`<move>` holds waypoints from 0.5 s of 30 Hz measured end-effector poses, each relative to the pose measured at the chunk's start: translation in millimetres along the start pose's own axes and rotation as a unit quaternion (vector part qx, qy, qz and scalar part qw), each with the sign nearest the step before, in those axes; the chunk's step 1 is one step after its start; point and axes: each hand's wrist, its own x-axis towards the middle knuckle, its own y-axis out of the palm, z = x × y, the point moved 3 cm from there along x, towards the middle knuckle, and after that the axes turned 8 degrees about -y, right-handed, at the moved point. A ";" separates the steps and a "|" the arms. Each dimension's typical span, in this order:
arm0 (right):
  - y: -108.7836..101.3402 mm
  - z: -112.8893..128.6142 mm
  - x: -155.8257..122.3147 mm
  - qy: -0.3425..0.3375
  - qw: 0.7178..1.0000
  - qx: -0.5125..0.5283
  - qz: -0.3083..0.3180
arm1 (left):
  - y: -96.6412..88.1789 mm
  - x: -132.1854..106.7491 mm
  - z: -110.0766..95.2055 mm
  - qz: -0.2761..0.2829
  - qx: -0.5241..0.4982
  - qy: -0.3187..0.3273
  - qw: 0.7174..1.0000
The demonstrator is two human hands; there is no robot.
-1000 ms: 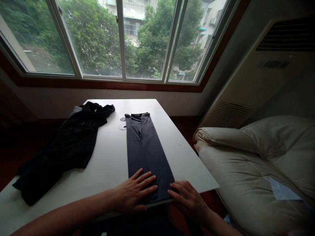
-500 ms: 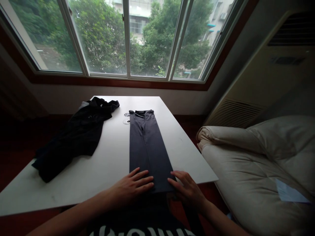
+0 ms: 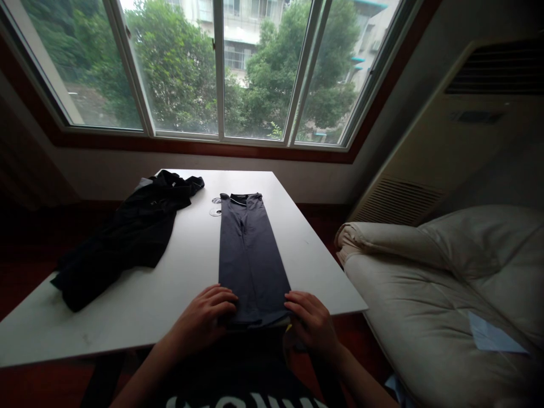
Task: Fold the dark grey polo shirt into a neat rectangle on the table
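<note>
Dark grey trousers (image 3: pixel 250 255) lie lengthwise on the white table (image 3: pixel 182 272), waistband at the far end and the near end at the table's front edge. At their near left corner is my left hand (image 3: pixel 208 310), its fingers curled over the edge of the cloth and its thumb hidden. My right hand (image 3: pixel 309 318) pinches the near right corner, fingertips on top. The near edge of the cloth is slightly lifted and wavy between both hands.
Black clothing (image 3: pixel 131 232) lies heaped on the table's left side. Two disc-like marks or stickers (image 3: pixel 215 212) show beside the waistband. To the right stand a cream padded sofa (image 3: pixel 408 283) with a pale sheet (image 3: pixel 495 333) and a floor-standing air conditioner (image 3: pixel 437 141). A window (image 3: pixel 255 73) is ahead.
My left hand has slid from lying flat on the trousers to their near left corner, its fingers now curled. My right hand has closed on the right corner. The view has tilted slightly.
</note>
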 end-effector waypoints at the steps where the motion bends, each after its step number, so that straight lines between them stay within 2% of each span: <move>1: -1.5 0.4 0.4 0.001 1.000 0.009 0.003 | -1.0 -2.9 0.2 -0.001 0.003 -0.004 1.000; 9: -9.0 0.7 9.5 0.064 0.994 0.092 -0.001 | -5.1 -8.3 -15.2 0.047 0.019 0.008 0.999; 15: -9.5 -2.4 12.8 0.095 0.986 0.139 0.003 | -7.7 -6.1 -11.7 0.062 -0.015 0.027 0.998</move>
